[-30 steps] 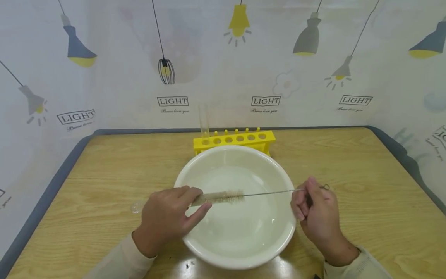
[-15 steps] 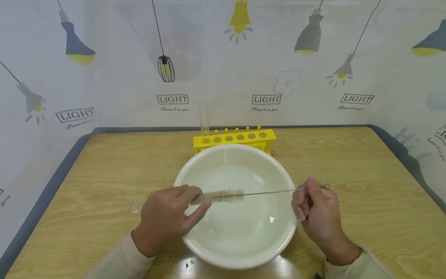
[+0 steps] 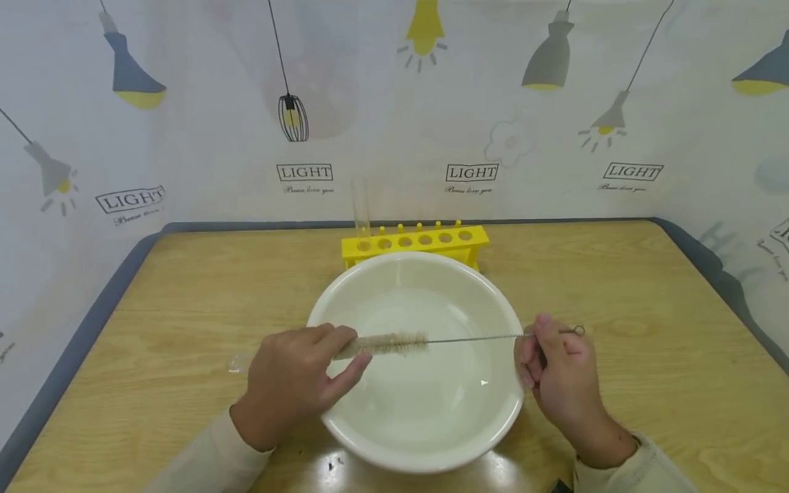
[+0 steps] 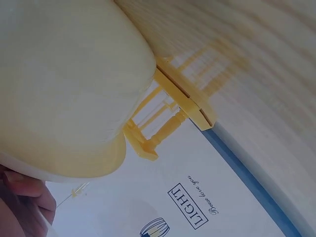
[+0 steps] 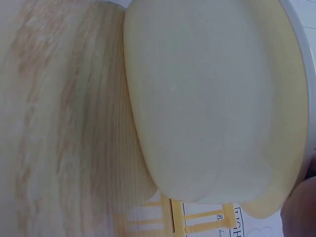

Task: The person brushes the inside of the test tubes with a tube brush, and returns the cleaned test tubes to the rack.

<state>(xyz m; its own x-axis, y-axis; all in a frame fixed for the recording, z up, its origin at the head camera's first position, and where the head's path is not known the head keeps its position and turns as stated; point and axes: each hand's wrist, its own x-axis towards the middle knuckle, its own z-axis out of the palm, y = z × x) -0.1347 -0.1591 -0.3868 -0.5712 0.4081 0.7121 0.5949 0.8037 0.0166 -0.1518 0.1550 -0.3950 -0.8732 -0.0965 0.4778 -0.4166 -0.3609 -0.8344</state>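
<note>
In the head view, my left hand [image 3: 302, 373] grips a clear glass test tube, whose rounded end [image 3: 237, 363] sticks out to the left of the hand. A test tube brush [image 3: 409, 343] lies level over the white basin [image 3: 416, 462], its bristles partly inside the tube's mouth and partly outside. My right hand [image 3: 564, 376] pinches the brush's twisted wire handle near its looped end, beside the basin's right rim. Some left fingers [image 4: 29, 192] show under the basin rim in the left wrist view. Part of the right hand [image 5: 301, 207] appears at the right wrist view's edge.
Behind the basin stands a yellow test tube rack [image 3: 425, 239], with another clear test tube [image 3: 361, 209] upright in its leftmost hole. The basin seems to hold clear water. A wooden table [image 3: 647, 308] lies beneath, and a lamp-patterned curtain [image 3: 394, 137] surrounds its back and sides.
Both hands keep their grips. The bristles and right fingertips have shifted very slightly left, and the head view has tilted a little downward.
</note>
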